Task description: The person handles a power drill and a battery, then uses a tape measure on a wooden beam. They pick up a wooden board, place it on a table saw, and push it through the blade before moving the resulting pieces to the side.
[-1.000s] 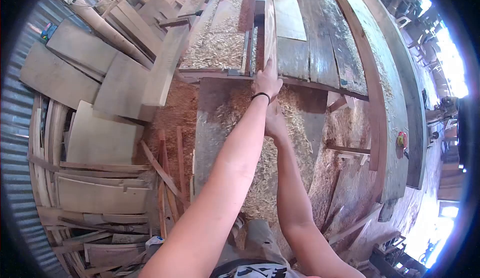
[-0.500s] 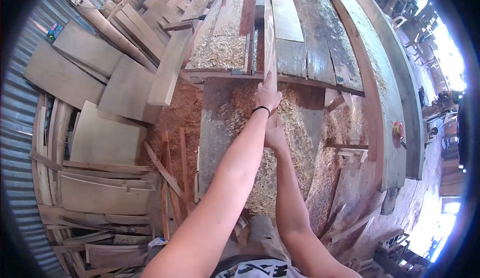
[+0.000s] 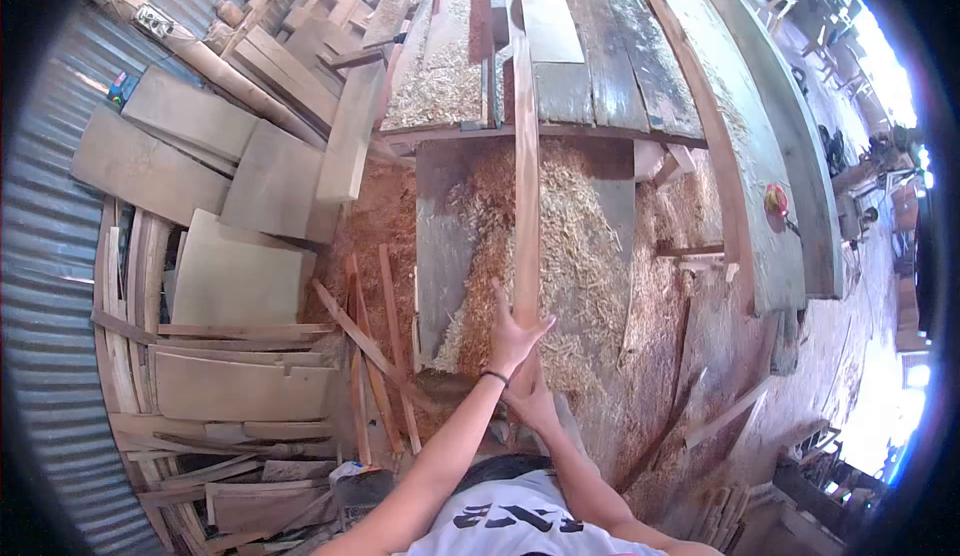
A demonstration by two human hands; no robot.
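A long, narrow wooden board (image 3: 527, 196) runs from the bench toward my body, its near end at my hands. My left hand (image 3: 515, 339), with a dark band on the wrist, holds the board near that end, index finger along its left side and thumb on its right. Closer to my body, my right hand (image 3: 534, 403) grips the near end, its fingers partly hidden. The board's far end rests over the wooden bench (image 3: 590, 96), beside a dark metal guide strip (image 3: 498, 81).
Wood shavings (image 3: 580, 256) cover the sloping panel below the bench. Flat boards (image 3: 245, 266) and thin offcuts are stacked at left. A long thick plank (image 3: 740, 146) lies at right, with a red tape measure (image 3: 776, 199) on it. Thin reddish strips (image 3: 362, 356) lean at lower left.
Both hands have come back toward my body, drawing the board with them over the shavings. The view has also shifted slightly.
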